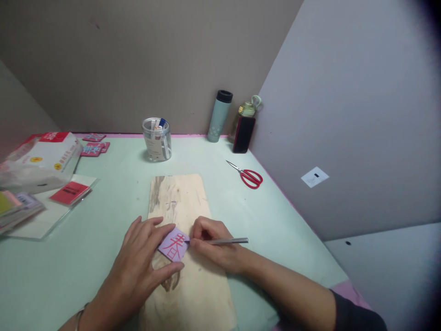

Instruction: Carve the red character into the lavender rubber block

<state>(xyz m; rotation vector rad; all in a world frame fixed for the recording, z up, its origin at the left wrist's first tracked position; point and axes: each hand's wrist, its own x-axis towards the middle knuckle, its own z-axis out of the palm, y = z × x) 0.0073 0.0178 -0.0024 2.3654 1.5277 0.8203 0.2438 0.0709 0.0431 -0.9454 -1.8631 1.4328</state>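
A small purple square [166,243] bearing a red Chinese character lies turned at an angle on a wooden board [186,195]. My left hand [143,255] rests at its left side, thumb at the lower edge and index finger at the upper edge, holding it against the wood. In my right hand [215,243], pinched like a pen, is a slim silver craft knife [231,241]. Its dark tip meets the right part of the square, near the character. My right fingers partly hide the knife's front end.
Red-handled scissors [251,178] lie right of the board. A clear jar of pens [157,140], a green tumbler [219,117], a phone [244,134] and a water bottle [247,109] stand behind. Left are a plastic bag [51,158], pink cut-outs [93,148] and paper packs [70,193].
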